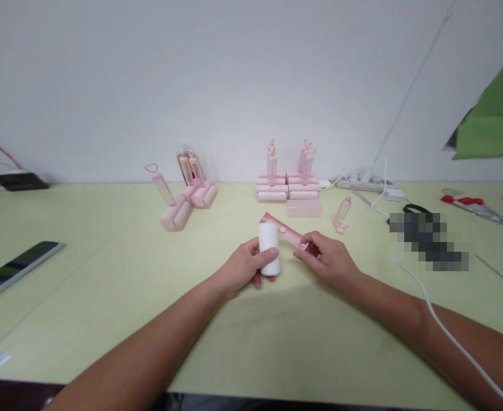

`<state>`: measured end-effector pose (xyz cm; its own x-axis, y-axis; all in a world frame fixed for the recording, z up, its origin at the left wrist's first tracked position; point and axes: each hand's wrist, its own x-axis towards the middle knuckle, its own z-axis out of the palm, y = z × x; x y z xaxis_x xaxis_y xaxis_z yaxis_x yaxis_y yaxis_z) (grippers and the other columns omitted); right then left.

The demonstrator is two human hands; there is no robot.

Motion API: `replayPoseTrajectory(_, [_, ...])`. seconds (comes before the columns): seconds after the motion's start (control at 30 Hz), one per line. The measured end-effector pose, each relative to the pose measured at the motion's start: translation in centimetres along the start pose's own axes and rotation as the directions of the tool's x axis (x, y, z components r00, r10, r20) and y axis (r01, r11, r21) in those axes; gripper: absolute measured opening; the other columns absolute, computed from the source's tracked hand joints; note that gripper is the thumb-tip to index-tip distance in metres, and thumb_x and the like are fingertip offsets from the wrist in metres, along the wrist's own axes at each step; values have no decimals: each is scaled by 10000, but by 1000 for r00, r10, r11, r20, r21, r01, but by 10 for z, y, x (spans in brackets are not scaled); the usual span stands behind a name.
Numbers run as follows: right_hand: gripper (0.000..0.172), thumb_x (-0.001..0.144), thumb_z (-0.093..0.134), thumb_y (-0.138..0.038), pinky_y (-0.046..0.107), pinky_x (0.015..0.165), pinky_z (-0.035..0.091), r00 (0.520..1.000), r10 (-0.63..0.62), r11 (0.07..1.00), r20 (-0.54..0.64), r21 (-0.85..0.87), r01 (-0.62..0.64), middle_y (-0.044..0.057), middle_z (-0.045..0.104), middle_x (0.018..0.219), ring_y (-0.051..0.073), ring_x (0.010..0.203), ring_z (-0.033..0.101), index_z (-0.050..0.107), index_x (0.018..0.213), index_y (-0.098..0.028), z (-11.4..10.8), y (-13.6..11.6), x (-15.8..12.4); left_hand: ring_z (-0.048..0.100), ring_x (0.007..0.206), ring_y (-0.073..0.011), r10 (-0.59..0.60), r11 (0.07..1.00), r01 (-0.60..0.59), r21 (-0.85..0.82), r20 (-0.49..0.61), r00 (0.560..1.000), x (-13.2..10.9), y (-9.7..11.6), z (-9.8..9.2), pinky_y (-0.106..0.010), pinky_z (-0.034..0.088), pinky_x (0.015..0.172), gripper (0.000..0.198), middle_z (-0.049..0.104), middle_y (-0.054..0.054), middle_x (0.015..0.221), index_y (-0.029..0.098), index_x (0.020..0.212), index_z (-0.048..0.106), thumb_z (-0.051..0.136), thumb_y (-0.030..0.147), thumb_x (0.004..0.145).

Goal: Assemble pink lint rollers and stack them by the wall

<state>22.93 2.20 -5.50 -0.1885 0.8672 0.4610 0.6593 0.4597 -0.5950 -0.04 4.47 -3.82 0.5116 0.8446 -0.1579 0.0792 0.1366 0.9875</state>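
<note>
Left hand [247, 264] clasped round smooth white cylinder [270, 249]; right hand [331, 260] pinching end of curved pink strip [293, 235]; see-through pink tube [343, 211] beyond, contents unclear

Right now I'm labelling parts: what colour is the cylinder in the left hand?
The cylinder is white; head view shows it.

Table [84, 297] centre: cylinder [269, 245] in left hand [246, 264], strip [293, 236] beside it in right hand [331, 260] | Behind, toward the wall [234, 85]: left stand cluster [178, 216], right stand cluster [272, 195] | Right of right stand cluster, nearer the viewer: loose tube [343, 213] | Far left: flat device [14, 269] | Far right: tools [474, 201] on table.
</note>
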Motion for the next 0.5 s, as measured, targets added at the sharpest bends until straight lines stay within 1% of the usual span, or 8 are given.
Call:
replayPoseTrajectory(0.1, [173,926,589,-353,267,631,442,997,-83,997,-3,0,83,18,660,800,152,669,607,614,990,-194,0,-3,-2,649,673,-160,26,999,-26,-44,4,1000,0,0,0,-170,484,410,494,621,-40,809,163,1118,521,702,502,808])
replayPoseTrajectory(0.27, [192,979,494,-271,297,742,486,977,-212,977,-30,-27,211,66,710,917,183,819,658,662,1017,-187,1,-5,-3,622,781,-154,84,990,-87,-109,-34,996,0,0,5,-236,575,562,527,592,-39,910,178,1189,536,748,440,783])
replayPoseTrajectory(0.4, [199,979,501,-253,307,757,506,964,-265,963,-32,-62,262,78,727,931,190,837,675,683,1013,-181,2,-5,-4,610,856,-164,93,978,-99,-184,-41,995,-1,0,10,-323,608,686,519,587,-57,1005,184,1192,532,759,408,782])
replayPoseTrajectory(0.5, [185,973,527,-261,303,753,516,954,-299,952,-35,-76,296,76,735,936,185,827,681,689,1009,-179,2,-5,-4,600,914,-178,101,966,-105,-237,-29,994,-1,0,12,-362,605,744,486,586,-79,1070,176,1181,526,738,404,807])
